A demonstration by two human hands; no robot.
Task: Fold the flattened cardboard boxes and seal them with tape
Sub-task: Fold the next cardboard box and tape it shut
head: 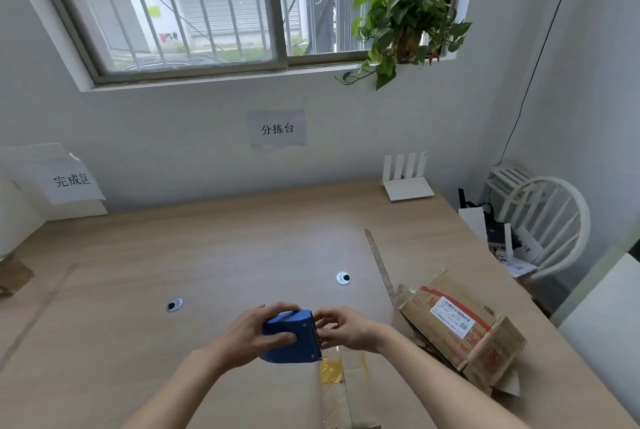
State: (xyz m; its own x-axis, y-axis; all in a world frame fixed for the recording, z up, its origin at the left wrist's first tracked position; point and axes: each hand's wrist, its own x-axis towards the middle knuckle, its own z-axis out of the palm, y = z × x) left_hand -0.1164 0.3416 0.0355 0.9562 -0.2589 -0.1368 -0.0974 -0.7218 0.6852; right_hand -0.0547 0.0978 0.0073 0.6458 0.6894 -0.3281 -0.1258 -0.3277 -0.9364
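Head view: one camera, looking forward and down at a desk
Left hand (251, 333): grips the blue dispenser (292, 337) from the left, fingers curled over its top, thumb on its near face
Right hand (341, 328): at the dispenser's toothed right end, fingertips pinched together there; the tape itself is too faint to make out
Box (346, 390): low under the hands at the bottom edge, a strip of yellowish tape (330, 368) running along it; partly cut off by the frame
Around: a second cardboard box (464, 331) with red print and a white label lies tilted just right of the hands, flaps loose; a long ruler (379, 264) lies beyond it; two round cable holes (343, 278) in the desktop; a white router (407, 179) at the far edge; cardboard (12, 276) at the left edge
Surface: pale wooden desk (207, 248)
Room: white wall with two paper signs (277, 127); barred window (207, 6); a plant (405, 23) on the sill; a white chair (543, 217) at the right
Count: two hands; one dispenser; two boxes; two holes; two signs
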